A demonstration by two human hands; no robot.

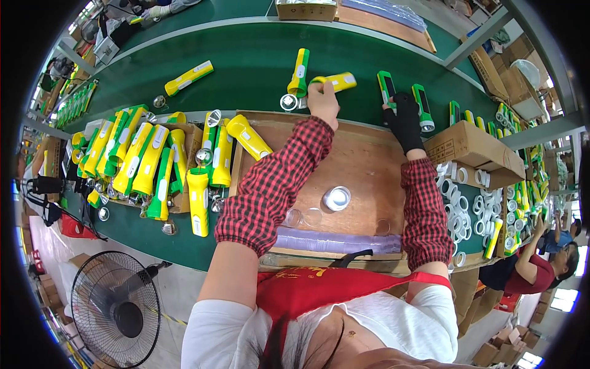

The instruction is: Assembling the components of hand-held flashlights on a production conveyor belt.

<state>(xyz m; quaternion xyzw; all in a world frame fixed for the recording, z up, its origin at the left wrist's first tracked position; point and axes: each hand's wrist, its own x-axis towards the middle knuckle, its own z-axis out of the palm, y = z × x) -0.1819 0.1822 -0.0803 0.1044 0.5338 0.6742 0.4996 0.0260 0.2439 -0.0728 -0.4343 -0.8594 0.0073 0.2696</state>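
Note:
My bare left hand (324, 104) is closed on the wide green end of a yellow flashlight body (342, 81), which lies tilted over the green bench. Just left of it, another yellow-and-green flashlight body (299, 71) stretches away from me, with a shiny reflector head (288, 102) by its open end. My right hand (404, 123), in a black glove with bare fingertips, is closed around the near end of a green-framed flashlight with a dark panel (386, 85); its head is hidden by the hand. A similar finished-looking flashlight (423, 106) lies right beside the glove.
A wooden board (362, 163) in front of me carries a clear lens cup (337, 198). Yellow-green flashlight bodies (132, 160) pile up at left; white rings (458, 209) and a cardboard box (473, 150) are at right. A fan (117, 307) stands lower left; a person (534, 264) sits at right.

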